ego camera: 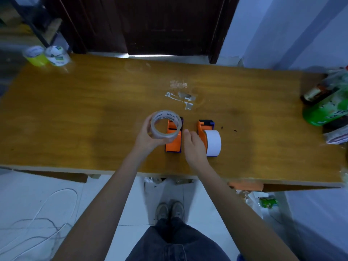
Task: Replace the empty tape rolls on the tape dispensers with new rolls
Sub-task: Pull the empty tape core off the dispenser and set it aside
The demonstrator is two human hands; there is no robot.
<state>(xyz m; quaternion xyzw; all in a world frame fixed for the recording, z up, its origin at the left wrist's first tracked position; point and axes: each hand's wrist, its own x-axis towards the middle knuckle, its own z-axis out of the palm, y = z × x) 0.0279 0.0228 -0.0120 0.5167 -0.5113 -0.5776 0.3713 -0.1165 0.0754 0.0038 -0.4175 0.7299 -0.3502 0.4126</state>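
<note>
Two orange and blue tape dispensers lie side by side on the wooden table point(75, 110). My left hand point(148, 136) grips a clear tape roll point(166, 124) with printed lettering, held just above the left dispenser point(174, 142). The right dispenser point(204, 129) carries a white roll point(213, 143). Between the two dispensers hovers my right hand point(194, 146), fingers loosely apart and holding nothing.
A yellow tape roll point(35, 55) and a white one point(57, 54) stand at the table's far left corner. Scraps of clear tape point(180, 97) lie behind the dispensers. Bottles and a green bag point(325, 106) crowd the right edge. Cables lie on the floor at left.
</note>
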